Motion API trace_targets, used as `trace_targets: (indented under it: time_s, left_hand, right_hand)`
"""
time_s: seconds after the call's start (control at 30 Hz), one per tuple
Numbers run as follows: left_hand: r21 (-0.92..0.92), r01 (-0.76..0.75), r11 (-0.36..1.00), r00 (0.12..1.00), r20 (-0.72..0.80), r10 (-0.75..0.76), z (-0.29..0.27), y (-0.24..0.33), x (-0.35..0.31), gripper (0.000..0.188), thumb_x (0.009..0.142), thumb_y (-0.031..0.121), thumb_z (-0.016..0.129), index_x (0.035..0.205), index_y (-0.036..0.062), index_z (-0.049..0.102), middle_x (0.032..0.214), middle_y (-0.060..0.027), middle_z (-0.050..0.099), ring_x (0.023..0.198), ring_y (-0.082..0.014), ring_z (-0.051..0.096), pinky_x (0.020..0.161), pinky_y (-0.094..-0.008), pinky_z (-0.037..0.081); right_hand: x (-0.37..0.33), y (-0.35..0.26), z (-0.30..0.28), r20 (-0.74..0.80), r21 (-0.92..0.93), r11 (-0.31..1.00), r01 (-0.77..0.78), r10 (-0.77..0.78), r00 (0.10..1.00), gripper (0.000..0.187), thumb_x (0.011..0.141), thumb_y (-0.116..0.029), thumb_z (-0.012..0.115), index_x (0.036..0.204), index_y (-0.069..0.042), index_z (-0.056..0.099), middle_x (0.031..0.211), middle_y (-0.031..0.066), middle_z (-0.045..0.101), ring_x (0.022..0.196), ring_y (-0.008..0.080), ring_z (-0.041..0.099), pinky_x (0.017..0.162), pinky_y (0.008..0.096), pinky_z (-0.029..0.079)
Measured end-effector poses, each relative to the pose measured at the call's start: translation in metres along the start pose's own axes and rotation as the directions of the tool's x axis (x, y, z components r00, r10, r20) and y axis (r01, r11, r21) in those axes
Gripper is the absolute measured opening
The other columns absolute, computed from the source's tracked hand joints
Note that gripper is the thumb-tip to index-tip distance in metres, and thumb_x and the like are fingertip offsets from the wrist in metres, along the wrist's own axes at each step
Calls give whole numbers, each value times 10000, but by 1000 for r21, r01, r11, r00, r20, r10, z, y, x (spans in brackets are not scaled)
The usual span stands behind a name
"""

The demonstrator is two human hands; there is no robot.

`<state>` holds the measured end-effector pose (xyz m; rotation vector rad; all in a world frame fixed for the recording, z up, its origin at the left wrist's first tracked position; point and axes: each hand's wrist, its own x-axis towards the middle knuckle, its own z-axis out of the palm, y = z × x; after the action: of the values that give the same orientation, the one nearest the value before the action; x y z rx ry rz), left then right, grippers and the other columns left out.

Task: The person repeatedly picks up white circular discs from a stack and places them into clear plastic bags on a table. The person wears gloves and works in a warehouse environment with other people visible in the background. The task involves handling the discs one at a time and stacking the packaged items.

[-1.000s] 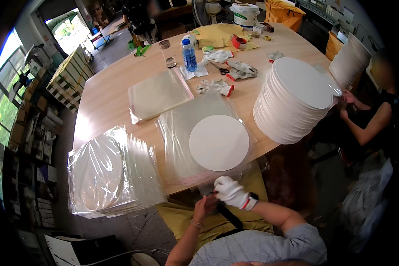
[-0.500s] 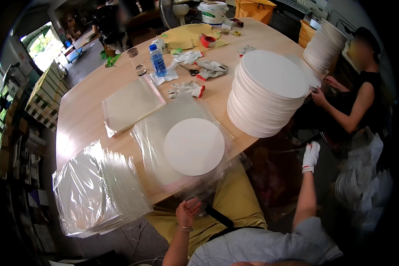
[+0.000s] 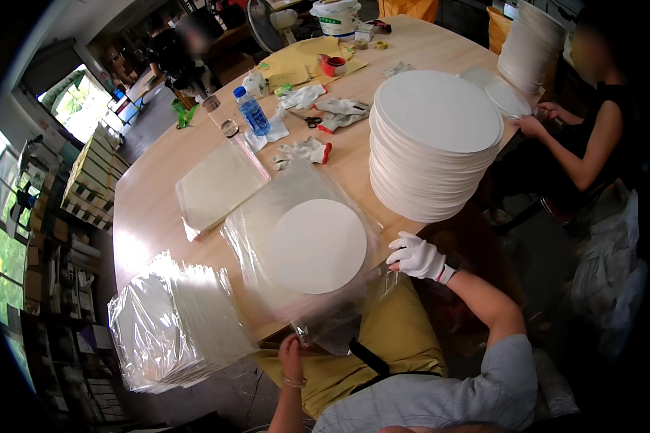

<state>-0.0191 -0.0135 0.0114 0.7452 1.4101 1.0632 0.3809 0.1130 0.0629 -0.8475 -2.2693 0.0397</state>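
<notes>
A white round disc [image 3: 320, 247] lies on a spread of clear plastic bags [image 3: 247, 247] at the table's near edge; whether it is inside one, I cannot tell. My bare left hand [image 3: 291, 355] is closed at the near edge of the plastic film hanging over my lap, its fingertips pinching it. My right hand [image 3: 420, 258], in a white glove, reaches over the table edge right of the disc. Its fingers are stretched and slightly apart, close to the film's right corner. A tall stack of white discs [image 3: 435, 162] stands just beyond this hand.
Glossy filled bags [image 3: 170, 325] are piled at the near left, beside a flat bag stack [image 3: 222, 184]. Farther back are work gloves [image 3: 301, 151], scissors [image 3: 312, 120], a blue-capped bottle [image 3: 252, 112] and red tape [image 3: 332, 66]. A co-worker [image 3: 592, 144] handles a disc at right.
My right hand has swung up and left from beside the table to its edge. My left hand has moved slightly down and left and closed on the film. The co-worker's disc shows more.
</notes>
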Motion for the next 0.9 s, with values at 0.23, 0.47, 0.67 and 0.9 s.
trace_targets:
  time_s: [0.23,0.47,0.67,0.9]
  left_hand:
    - [667,-730,-150,414,606,680,25,37,26,382,659,100,706,1026,105,601,1171,-99,535,1038,-263,489,853,-379,383]
    - [505,-820,270,542,536,647,15,42,51,65,793,107,592,799,73,647,778,-38,650,738,-223,591,690,-349,430]
    - [487,-528,696,833,136,536,14,23,48,213,870,121,500,703,33,596,651,-77,616,609,-193,568,598,-324,435]
    - [734,-232,638,917,-54,396,31,41,48,287,879,255,506,710,38,587,580,-87,601,504,-243,580,497,-348,438]
  right_hand:
    - [5,20,-3,130,170,985,1,-24,991,89,659,-130,689,740,-143,654,825,-51,642,901,211,571,863,422,430]
    - [-1,35,5,408,142,921,-363,280,869,55,716,-174,643,726,-121,644,746,43,645,748,227,617,684,330,479]
    - [41,12,-3,481,60,657,-752,641,598,190,805,-255,501,813,-113,628,661,38,644,679,226,629,648,339,487]
    - [36,4,23,217,-263,791,-553,607,764,247,805,-318,512,693,-100,546,571,89,589,570,299,589,492,441,440]
